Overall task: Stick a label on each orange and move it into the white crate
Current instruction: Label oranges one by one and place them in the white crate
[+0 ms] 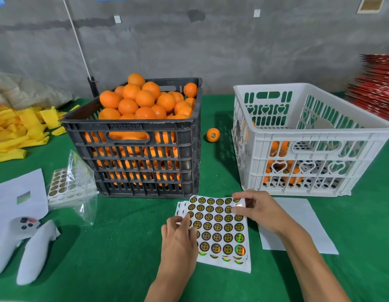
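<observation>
While left hand (179,235) presses the sheet (219,232) flat, right hand (253,207) pinches a label (238,205) at its far-right corner (nearer the white crate (276,136))

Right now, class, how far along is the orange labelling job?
Done: a few oranges lie low in the white crate, and one labelled orange sits on the table between the crates. In hand: the left hand holds down the label sheet while the right hand peels a label at its top corner. Left: the black crate is heaped full.
</observation>
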`<action>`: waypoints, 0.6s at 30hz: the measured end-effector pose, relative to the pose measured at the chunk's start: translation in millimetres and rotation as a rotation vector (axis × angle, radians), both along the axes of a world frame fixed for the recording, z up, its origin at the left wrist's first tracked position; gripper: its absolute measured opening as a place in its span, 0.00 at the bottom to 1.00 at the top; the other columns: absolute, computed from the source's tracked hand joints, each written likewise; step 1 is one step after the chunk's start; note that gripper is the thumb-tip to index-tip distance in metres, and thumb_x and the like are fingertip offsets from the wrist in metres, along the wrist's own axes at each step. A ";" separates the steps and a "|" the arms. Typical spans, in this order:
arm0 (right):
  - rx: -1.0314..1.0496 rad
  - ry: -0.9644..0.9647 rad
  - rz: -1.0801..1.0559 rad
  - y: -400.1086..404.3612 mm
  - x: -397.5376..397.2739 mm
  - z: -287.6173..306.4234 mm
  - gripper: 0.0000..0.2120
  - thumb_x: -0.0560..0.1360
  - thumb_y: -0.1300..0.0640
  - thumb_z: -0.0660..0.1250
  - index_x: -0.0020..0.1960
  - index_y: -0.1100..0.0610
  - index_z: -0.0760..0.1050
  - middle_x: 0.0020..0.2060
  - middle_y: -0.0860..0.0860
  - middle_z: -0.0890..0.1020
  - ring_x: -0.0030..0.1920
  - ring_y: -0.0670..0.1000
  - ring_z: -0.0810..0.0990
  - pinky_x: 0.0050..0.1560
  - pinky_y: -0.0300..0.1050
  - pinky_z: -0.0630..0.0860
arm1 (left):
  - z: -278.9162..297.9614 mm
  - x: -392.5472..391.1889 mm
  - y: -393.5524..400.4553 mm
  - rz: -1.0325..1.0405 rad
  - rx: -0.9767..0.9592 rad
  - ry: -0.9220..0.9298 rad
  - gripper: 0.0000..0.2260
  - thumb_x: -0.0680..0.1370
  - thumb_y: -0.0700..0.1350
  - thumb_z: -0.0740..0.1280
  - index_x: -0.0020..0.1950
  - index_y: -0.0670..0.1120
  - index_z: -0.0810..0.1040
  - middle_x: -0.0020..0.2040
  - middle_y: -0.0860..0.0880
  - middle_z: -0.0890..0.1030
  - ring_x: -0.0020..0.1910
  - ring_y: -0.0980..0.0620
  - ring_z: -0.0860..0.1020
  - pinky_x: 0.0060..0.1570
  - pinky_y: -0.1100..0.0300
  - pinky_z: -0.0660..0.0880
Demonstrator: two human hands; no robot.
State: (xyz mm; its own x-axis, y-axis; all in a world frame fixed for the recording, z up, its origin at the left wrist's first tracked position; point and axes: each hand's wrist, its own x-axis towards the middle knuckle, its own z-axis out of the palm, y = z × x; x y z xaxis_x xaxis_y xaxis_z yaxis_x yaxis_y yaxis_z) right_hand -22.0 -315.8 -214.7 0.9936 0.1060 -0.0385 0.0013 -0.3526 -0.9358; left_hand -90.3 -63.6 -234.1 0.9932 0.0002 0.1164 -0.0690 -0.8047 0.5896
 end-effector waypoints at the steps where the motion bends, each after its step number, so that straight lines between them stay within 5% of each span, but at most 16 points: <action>1: 0.000 0.018 0.014 0.0 0.1 -0.9 0.18 0.72 0.58 0.79 0.61 0.50 0.83 0.54 0.59 0.85 0.55 0.59 0.84 0.63 0.58 0.79 | 0.1 -0.1 0.1 0.001 0.003 0.000 0.22 0.87 0.49 0.55 0.81 0.48 0.63 0.71 0.49 0.65 0.68 0.53 0.61 0.70 0.64 0.59; 3: 0.000 0.017 0.025 -0.3 1.1 -2.5 0.17 0.74 0.61 0.78 0.61 0.51 0.83 0.54 0.67 0.82 0.55 0.66 0.82 0.63 0.63 0.78 | -0.4 0.0 0.6 -0.001 0.005 -0.002 0.21 0.87 0.49 0.55 0.81 0.48 0.64 0.70 0.49 0.65 0.67 0.53 0.61 0.70 0.63 0.60; 8: -0.031 -0.043 0.025 4.3 0.1 -1.0 0.13 0.76 0.59 0.75 0.59 0.49 0.84 0.54 0.67 0.82 0.54 0.66 0.82 0.62 0.62 0.78 | -1.1 -0.1 0.9 -0.002 0.012 -0.001 0.21 0.87 0.49 0.55 0.80 0.47 0.65 0.70 0.48 0.65 0.66 0.53 0.62 0.69 0.64 0.61; 18: -0.066 -0.146 -0.049 9.4 -3.7 2.3 0.05 0.77 0.54 0.74 0.51 0.48 0.87 0.45 0.46 0.87 0.48 0.49 0.85 0.55 0.50 0.82 | -1.0 -1.4 1.2 0.015 0.012 -0.005 0.22 0.87 0.50 0.55 0.81 0.48 0.63 0.70 0.51 0.65 0.67 0.54 0.61 0.70 0.64 0.58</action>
State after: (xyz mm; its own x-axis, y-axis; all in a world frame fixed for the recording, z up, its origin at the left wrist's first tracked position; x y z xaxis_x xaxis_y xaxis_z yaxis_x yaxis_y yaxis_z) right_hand -25.7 -306.4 -212.4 0.9931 0.0592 0.1014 0.1168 -0.4164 -0.9016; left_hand -91.7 -62.4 -235.1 0.9925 0.0140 0.1214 -0.0594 -0.8128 0.5795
